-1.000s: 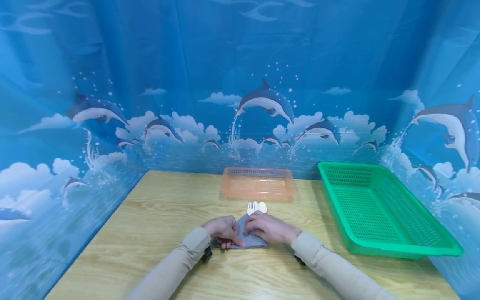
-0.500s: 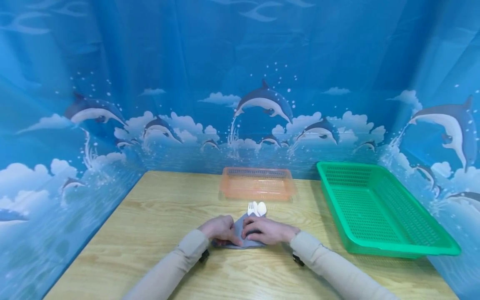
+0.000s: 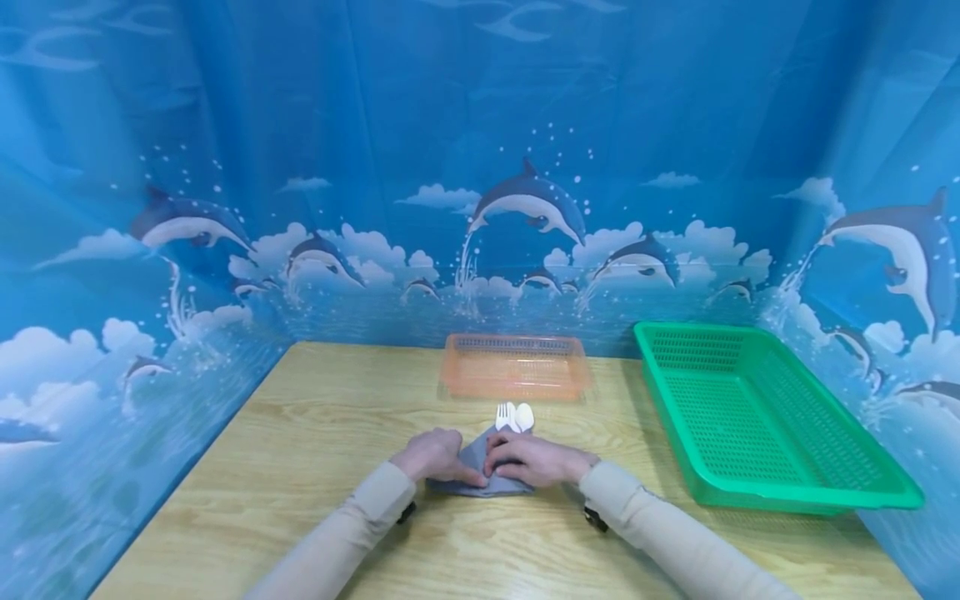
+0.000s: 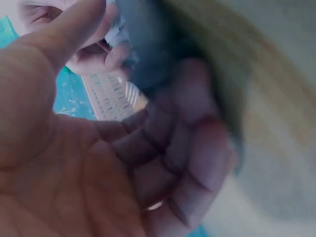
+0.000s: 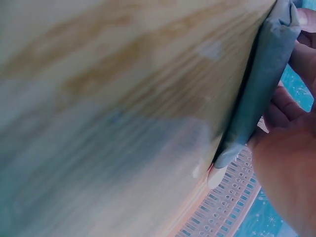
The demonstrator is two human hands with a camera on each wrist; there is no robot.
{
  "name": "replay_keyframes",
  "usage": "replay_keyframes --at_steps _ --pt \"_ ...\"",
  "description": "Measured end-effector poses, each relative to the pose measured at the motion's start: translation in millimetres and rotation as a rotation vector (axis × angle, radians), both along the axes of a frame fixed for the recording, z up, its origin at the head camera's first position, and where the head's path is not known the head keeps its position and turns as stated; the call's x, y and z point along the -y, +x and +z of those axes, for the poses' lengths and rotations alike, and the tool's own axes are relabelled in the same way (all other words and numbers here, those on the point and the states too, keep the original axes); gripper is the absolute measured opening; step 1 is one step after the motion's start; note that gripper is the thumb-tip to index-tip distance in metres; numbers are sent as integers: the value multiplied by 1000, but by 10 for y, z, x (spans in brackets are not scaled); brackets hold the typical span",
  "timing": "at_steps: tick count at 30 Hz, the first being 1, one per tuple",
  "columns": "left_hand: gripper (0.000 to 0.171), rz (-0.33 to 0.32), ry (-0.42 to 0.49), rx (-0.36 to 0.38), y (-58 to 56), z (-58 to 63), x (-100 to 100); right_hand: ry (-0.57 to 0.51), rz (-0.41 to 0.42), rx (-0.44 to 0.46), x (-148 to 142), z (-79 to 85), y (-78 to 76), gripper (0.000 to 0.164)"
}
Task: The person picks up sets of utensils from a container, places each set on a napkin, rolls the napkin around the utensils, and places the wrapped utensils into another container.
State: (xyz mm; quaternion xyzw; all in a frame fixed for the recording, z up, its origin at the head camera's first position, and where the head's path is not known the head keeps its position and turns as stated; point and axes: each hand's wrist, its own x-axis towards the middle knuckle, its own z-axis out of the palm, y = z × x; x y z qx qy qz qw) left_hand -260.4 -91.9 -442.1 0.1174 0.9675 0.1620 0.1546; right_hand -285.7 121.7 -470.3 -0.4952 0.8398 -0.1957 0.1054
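A grey cloth napkin [image 3: 474,455] lies folded on the table, its pointed end away from me. From that end stick out a white fork [image 3: 502,415] and a white spoon [image 3: 525,416], with another pale handle or blade between them. My left hand [image 3: 433,457] grips the napkin's left side, thumb on top; in the left wrist view its fingers [image 4: 197,143] curl at the cloth's edge. My right hand [image 3: 538,461] pinches the cloth near the middle with bent fingers, close to the left thumb's tip. In the right wrist view the napkin [image 5: 259,84] shows as a thick roll edge.
An orange openwork basket [image 3: 517,379] stands behind the cutlery at the table's back edge. A large green basket [image 3: 772,502] stands to the right. Blue dolphin-print curtain [image 3: 420,100] hangs around the wooden table [image 3: 315,417].
My left hand has shifted slightly; its fingers, seen below the thumb before, are now hidden, and the thumb lies closer to the right fingertips. The right hand has moved slightly left on the napkin.
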Motion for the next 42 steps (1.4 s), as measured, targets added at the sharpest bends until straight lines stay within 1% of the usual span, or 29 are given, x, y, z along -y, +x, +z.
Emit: replay_keyframes --at_steps 3,6,8,10,13,16,18,23,29,31,37,39,42 --pt "48 -20 64 13 1 -26 2 -11 8 6 7 8 12 19" --pt "41 -40 157 23 -4 -52 -10 -15 3 20 10 33 23 18" --pt "37 -35 240 50 -2 -52 -32 -11 -9 22 12 44 24 17" --pt "34 -18 322 95 3 -49 -61 -3 -26 32 14 57 28 17" --pt "35 14 397 171 12 -38 -109 12 -45 51 21 61 36 17" --pt "40 22 392 200 12 -37 -134 18 -63 70 25 57 46 18" --pt "40 17 373 216 7 -39 -134 18 -71 74 28 43 49 18" --pt "29 5 357 253 -24 -30 -114 3 -88 70 30 11 39 14" --pt "28 61 375 265 -56 -43 -127 -2 -87 19 33 38 40 10" --pt "29 71 382 266 -58 -52 -128 3 -77 -25 37 52 45 10" --pt "32 74 382 275 -73 -60 -132 62 -110 -250 23 93 75 16" --pt "32 75 372 275 -80 -61 -134 54 -103 -231 12 107 72 17" --pt "32 77 371 279 -87 -63 -131 26 -59 -149 -10 126 47 19"
